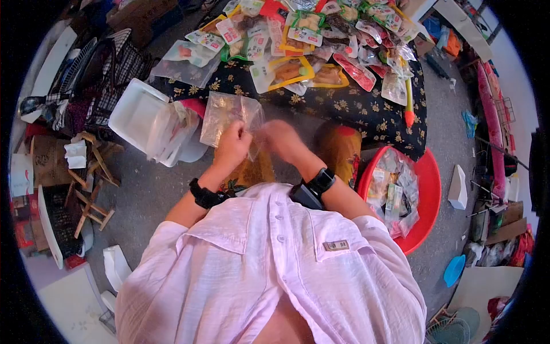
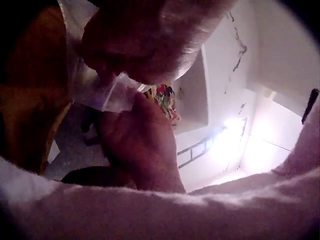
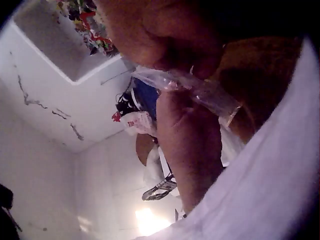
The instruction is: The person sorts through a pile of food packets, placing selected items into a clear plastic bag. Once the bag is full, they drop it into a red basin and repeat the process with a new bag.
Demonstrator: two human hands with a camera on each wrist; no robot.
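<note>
A clear plastic bag (image 1: 220, 117) with crinkled film is held up over the lap. My left hand (image 1: 234, 143) pinches its lower right part with curled fingers. Blurred, my right hand (image 1: 281, 139) is at the bag's right edge, fingers bent inward. Close up in the left wrist view, film (image 2: 120, 94) passes between my left hand (image 2: 145, 42) above and my right hand (image 2: 140, 142). The right wrist view has film (image 3: 215, 100) pinched at the fingers of my right hand (image 3: 160, 30), with my left hand (image 3: 187, 135) below. Contents of the bag are unclear.
Food packets (image 1: 292, 71) are heaped on a dark floral cloth (image 1: 338, 109) ahead. A white tub (image 1: 127, 114) with stacked clear bags (image 1: 166, 135) stands left. At the right is a red basin (image 1: 427, 198) of packets. Wooden stool legs (image 1: 91, 209) lie far left.
</note>
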